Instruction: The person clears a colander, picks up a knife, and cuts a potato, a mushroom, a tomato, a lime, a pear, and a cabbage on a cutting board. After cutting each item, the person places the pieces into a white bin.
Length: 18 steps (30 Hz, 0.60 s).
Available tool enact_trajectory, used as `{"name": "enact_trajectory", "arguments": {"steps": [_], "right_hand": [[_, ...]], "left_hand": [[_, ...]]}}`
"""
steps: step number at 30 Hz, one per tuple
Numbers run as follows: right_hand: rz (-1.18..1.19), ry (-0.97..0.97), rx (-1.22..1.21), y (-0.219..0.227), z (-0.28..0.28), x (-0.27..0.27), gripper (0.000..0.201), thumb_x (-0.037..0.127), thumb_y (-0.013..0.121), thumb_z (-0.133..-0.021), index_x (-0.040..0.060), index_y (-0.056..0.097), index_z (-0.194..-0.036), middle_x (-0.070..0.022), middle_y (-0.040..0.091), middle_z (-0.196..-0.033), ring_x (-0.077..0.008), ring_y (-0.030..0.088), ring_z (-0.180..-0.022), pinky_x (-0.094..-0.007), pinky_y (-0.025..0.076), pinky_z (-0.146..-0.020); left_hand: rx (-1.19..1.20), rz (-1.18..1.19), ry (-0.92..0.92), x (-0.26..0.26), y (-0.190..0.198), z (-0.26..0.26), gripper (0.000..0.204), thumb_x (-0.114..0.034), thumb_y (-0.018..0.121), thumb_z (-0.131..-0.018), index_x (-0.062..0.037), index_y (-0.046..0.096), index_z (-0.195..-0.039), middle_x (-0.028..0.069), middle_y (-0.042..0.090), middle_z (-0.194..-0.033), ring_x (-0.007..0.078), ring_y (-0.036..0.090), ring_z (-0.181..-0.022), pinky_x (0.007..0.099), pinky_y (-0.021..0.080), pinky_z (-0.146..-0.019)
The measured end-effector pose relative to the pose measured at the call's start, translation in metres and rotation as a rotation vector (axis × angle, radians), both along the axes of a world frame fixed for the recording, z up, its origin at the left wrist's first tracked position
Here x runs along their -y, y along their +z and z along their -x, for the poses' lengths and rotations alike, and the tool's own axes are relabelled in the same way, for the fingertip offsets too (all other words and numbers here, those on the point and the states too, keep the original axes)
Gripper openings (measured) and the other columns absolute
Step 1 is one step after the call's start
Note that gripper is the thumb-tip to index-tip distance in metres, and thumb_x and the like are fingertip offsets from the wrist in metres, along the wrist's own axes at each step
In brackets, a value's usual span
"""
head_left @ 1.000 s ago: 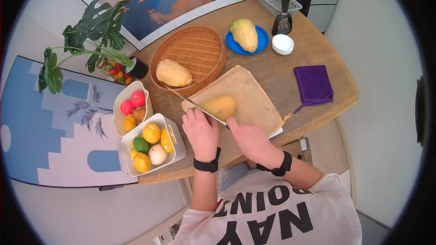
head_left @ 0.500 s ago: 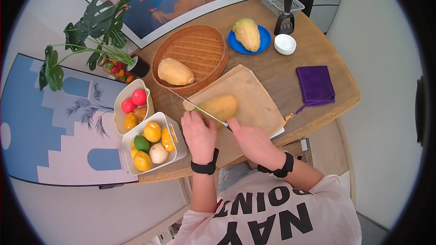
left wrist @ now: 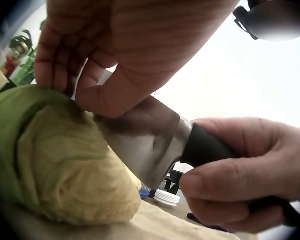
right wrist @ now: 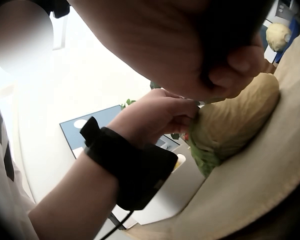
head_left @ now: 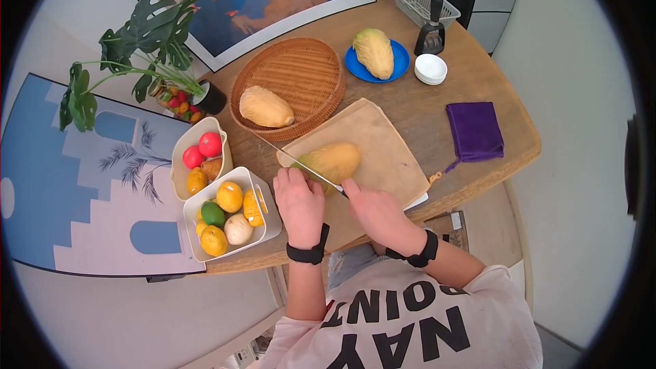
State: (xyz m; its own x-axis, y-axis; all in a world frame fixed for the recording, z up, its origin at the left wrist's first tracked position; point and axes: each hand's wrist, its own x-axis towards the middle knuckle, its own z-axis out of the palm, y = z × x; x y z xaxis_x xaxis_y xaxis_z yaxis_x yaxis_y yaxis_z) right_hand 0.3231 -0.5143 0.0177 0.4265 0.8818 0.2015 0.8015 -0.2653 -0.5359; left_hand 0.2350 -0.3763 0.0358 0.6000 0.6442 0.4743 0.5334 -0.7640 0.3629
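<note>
A yellow-green cabbage point(head_left: 335, 159) lies on the tan cloth-covered board point(head_left: 383, 143). My right hand point(head_left: 383, 215) grips the black handle of a knife; its broad blade point(left wrist: 145, 135) stands against the cabbage in the left wrist view. My left hand point(head_left: 299, 206) rests its bent fingertips on the leafy green end, close beside the blade. The right wrist view shows the left hand point(right wrist: 150, 115) touching that end of the cabbage point(right wrist: 235, 120). How deep the blade sits is hidden.
A wicker tray point(head_left: 307, 61) holding another cabbage, a blue plate point(head_left: 403, 61) with a third, white bowls point(head_left: 430, 69), and a purple cloth point(head_left: 475, 131) lie around. Two bins point(head_left: 273, 222) point(head_left: 179, 164) of produce stand at left, near a potted plant point(head_left: 140, 41).
The head view has shifted slightly. Both hands stay nearly in place, with the knife still held at the cabbage.
</note>
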Motion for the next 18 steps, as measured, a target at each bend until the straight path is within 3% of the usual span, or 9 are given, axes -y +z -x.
{"name": "enact_trajectory", "arguments": {"steps": [18], "right_hand": [[0.036,0.005,-0.046,0.0044,0.0057,0.0042,0.023,0.007,0.055,-0.089,0.0040,0.047,-0.111,-0.0170,0.065,-0.081,-0.0366,0.068,-0.072,-0.0459,0.054,-0.058]], "left_hand": [[0.040,0.047,-0.001,-0.0003,-0.0018,0.0077,0.013,0.004,0.066,-0.071,0.0010,0.057,-0.080,0.0174,0.057,-0.088,0.0379,0.056,-0.086,0.0464,0.048,-0.077]]}}
